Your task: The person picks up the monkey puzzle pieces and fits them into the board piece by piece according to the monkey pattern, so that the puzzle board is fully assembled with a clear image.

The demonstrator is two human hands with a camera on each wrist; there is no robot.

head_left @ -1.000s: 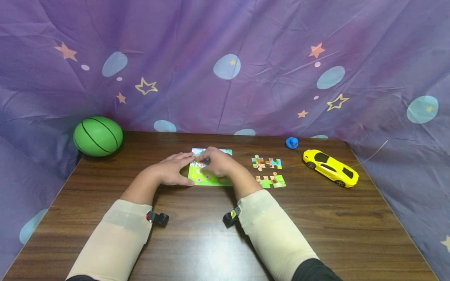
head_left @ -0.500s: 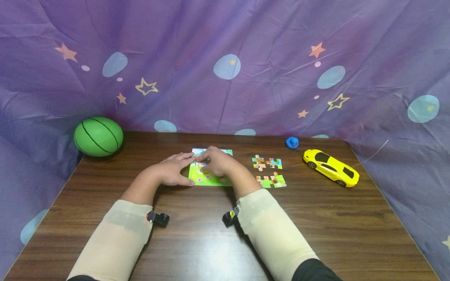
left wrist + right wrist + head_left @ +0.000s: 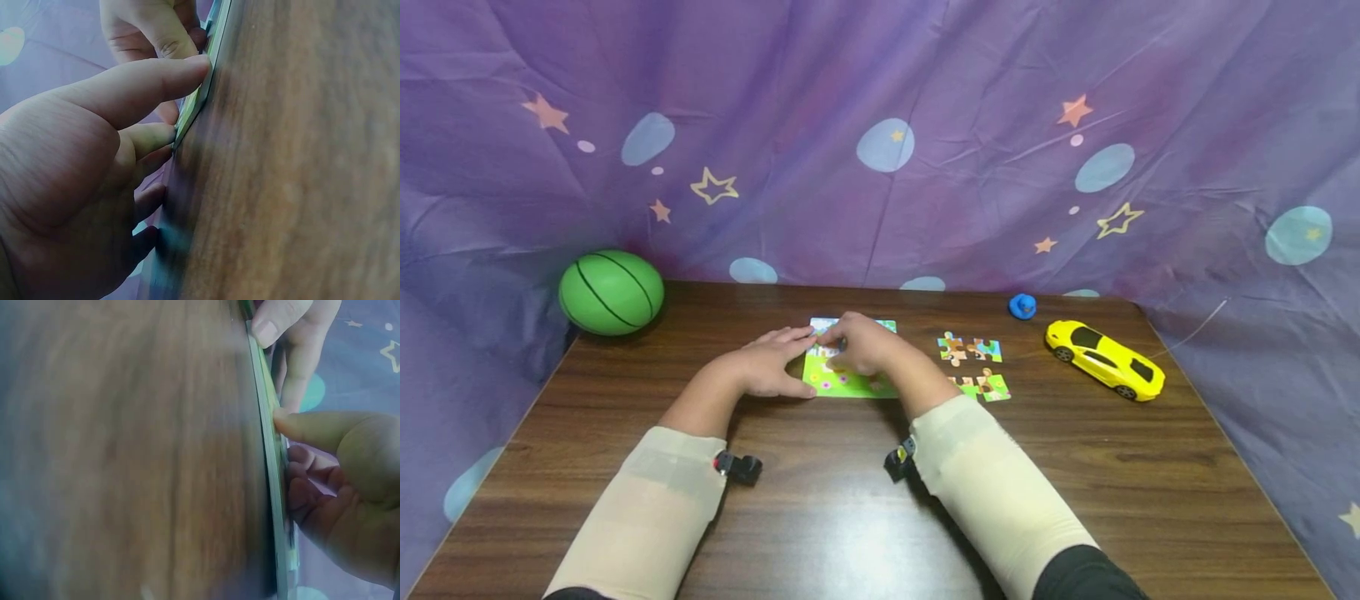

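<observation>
Head view looks down; close wrist views share the puzzle (image 3: 852,386).

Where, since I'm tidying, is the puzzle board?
In the head view, the puzzle board lies centrally, partly under the right hand, left of the loose puzzle pieces.

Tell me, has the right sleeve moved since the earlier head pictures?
Yes, slightly rightward: the right sleeve is now closer to the lower loose puzzle pieces.

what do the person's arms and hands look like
The left hand and right hand are bare. Both arms wear cream sleeves with black fabric at the upper ends. Small black devices sit at the wrists, the left one marked red, the right yellow.
</observation>
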